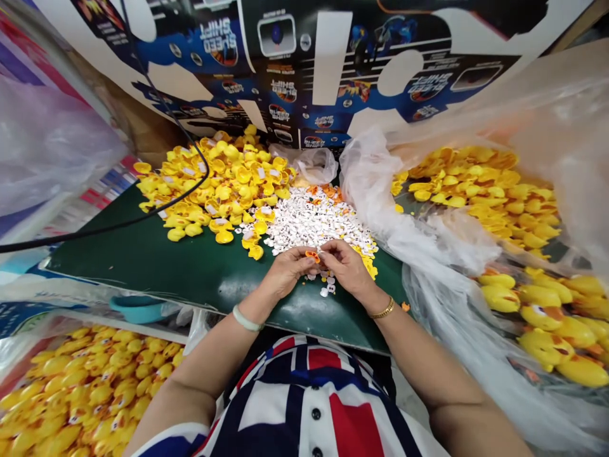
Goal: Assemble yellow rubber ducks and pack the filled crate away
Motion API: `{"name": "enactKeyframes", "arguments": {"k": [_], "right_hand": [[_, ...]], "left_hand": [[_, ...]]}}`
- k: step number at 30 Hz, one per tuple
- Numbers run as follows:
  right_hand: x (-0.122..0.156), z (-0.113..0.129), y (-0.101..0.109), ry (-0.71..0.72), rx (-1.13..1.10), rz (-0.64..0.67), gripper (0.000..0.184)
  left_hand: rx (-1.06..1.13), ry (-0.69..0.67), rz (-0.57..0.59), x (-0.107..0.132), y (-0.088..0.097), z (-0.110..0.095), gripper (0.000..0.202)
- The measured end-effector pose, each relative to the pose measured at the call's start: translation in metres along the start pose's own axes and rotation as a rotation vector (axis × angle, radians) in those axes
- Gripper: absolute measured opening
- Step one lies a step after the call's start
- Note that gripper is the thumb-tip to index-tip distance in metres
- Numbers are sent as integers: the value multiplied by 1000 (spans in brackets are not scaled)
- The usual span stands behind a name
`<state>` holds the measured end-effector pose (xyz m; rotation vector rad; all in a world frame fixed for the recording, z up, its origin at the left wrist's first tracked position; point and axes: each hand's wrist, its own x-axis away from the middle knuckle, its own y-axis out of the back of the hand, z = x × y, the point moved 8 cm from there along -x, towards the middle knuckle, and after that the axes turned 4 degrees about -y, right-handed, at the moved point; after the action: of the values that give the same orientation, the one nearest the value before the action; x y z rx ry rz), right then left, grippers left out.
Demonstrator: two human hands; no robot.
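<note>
Fingers: curled inward, the left hand (287, 271) and right hand (346, 266) meet at their tips, pinching a small orange plastic piece (313, 256) between them. Whether a second small part is also held is too small to tell.

Held piece: just above the near edge of a dark green board (157, 263), with the hands resting over the board.

Just ahead: a heap of small white plastic pieces (309, 219) with orange bits mixed in lies touching the fingers' side of the board; a few white pieces sit just below the hands.

Farther left: a mound of yellow rubber duck halves (214, 184) spills across the board, beside the white heap.

Right side: yellow rubber ducks (545, 324) lie in a clear plastic bag (380, 190), with more (476, 181) behind.

Lower left: a tray of yellow rubber ducks (85, 393) sits below a teal plastic dish (136, 309).

Wrists: a pale bangle (246, 318) on the left, a gold bracelet (382, 308) on the right.
</note>
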<state>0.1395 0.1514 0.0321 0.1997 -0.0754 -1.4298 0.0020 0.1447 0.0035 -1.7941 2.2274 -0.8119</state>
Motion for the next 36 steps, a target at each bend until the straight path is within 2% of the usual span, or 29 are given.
{"name": "enactKeyframes", "arguments": {"k": [5,8,12,15,19,21,23,25,27,29,32,34,36], "right_hand": [[5,19,3,163,155,20,13],[8,21,0,162,155,71,15],[8,12,-4,112,130,92,14],[9,12,-7,164,196,89,11],[14,18,-11,289,313,78,9],[14,14,-11,244,281,50,6],[14,4,-10,134,187,39,4],[15,-5,-12,29,78,50,9],[16,-7,-12,0,47,44,13],[17,0,-12,81,142,16,18],[22,17,-15,289,334,-13,32],[25,23,-19,361,381,-1,35],[27,23,-19,364,383,16,32]], "left_hand": [[-102,-11,3,5,3,1,41],[-161,-9,15,5,3,-1,43],[-230,-15,41,5,6,0,45],[-319,-50,56,6,10,2,42],[-516,-201,76,10,8,-7,31],[-650,-336,89,15,4,-18,27],[-742,-441,95,18,1,-25,26],[-695,-416,83,17,3,-23,26],[-497,-273,55,12,8,-11,29],[-259,-134,10,11,9,4,35],[-88,-80,-44,15,7,14,42],[-179,-110,-32,22,9,9,40],[-482,-257,-89,32,23,-18,36]]}}
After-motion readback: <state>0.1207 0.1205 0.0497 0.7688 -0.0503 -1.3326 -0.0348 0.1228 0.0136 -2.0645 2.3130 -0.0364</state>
